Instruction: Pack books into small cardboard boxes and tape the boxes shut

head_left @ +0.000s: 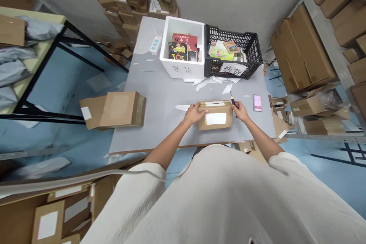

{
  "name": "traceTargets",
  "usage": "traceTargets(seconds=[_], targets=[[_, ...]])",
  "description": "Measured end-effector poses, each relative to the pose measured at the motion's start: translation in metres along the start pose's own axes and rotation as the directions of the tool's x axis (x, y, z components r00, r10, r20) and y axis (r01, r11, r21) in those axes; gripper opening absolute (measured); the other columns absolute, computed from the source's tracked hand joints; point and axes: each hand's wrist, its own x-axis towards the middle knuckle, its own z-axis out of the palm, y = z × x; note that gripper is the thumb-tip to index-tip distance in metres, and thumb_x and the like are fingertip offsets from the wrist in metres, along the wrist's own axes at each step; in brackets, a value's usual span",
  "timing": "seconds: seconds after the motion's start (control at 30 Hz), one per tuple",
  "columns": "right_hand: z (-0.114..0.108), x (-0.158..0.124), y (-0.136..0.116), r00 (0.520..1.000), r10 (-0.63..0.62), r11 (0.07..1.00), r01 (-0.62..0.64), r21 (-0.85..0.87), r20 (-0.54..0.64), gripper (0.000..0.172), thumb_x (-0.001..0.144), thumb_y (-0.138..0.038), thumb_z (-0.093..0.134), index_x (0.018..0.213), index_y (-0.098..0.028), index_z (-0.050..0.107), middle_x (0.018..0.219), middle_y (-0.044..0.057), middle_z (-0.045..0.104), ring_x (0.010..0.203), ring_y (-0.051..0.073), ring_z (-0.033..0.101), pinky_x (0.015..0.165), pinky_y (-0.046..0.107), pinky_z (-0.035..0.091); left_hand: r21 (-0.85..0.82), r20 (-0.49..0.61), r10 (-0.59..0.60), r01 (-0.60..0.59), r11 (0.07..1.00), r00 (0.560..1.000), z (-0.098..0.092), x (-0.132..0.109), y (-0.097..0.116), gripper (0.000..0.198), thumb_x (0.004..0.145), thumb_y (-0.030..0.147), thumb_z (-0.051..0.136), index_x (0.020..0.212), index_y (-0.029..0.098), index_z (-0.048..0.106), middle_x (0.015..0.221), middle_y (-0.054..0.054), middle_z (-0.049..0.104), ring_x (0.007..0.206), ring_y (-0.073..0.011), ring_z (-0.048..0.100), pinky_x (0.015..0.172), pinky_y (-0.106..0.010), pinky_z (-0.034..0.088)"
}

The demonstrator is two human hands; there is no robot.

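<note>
A small cardboard box (215, 117) with a white label on its side lies near the front edge of the grey table (160, 99). My left hand (194, 114) grips the box's left end, its thumb on the side facing me. At the right end, my right hand (239, 110) is closed round a black and yellow knife (232, 101), whose thin tip points away from me. Scraps of white paper (201, 85) are scattered beyond the box.
A white foam box (183, 69) and a black crate (233, 69), both with books, stand at the back. Another cardboard box (120, 109) sits left; a phone (257, 103) lies right. Shelves with parcels flank the table.
</note>
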Motion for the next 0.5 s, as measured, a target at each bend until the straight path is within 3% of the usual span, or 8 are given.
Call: traceTargets(seconds=[0.13,0.23,0.4,0.5], targets=[[0.006,0.004,0.008,0.995,0.086,0.992,-0.081,0.099,-0.046,0.054,0.092,-0.067,0.067,0.128,-0.027,0.063,0.131,0.013,0.08,0.112,0.028,0.079,0.106,0.049,0.064,-0.094,-0.076,0.031,-0.039,0.995,0.997,0.007,0.008,0.002,0.091,0.101,0.051,0.07,0.18,0.021,0.036,0.156,-0.021,0.068,0.143,-0.0412,0.066,0.118,-0.053,0.056],[0.007,0.003,0.014,0.995,0.097,0.989,-0.094,0.115,-0.021,0.052,0.092,-0.063,0.069,0.129,-0.028,0.062,0.138,0.013,0.079,0.113,0.028,0.08,0.111,0.051,0.062,-0.101,-0.058,0.042,-0.047,0.994,0.997,0.011,0.006,-0.002,0.102,0.097,0.042,0.073,0.185,0.022,0.024,0.157,-0.02,0.068,0.14,-0.0398,0.068,0.117,-0.052,0.057],[0.006,-0.003,0.025,0.994,0.11,0.992,-0.11,0.061,0.0,0.051,0.093,-0.063,0.068,0.13,-0.028,0.062,0.135,0.011,0.08,0.104,0.025,0.079,0.107,0.049,0.063,-0.058,0.042,0.057,-0.054,0.997,0.998,0.015,-0.006,-0.011,0.122,0.088,0.041,0.085,0.186,0.023,0.014,0.162,-0.021,0.065,0.141,-0.0403,0.069,0.112,-0.05,0.059],[0.008,-0.008,0.029,0.992,0.128,0.991,-0.128,0.027,0.021,0.048,0.093,-0.064,0.067,0.127,-0.029,0.062,0.12,0.007,0.083,0.096,0.025,0.078,0.101,0.048,0.064,-0.045,0.094,0.025,-0.02,0.999,0.995,0.02,-0.01,-0.015,0.128,0.089,0.04,0.085,0.187,0.022,0.005,0.163,-0.024,0.065,0.14,-0.0403,0.071,0.109,-0.049,0.06]])
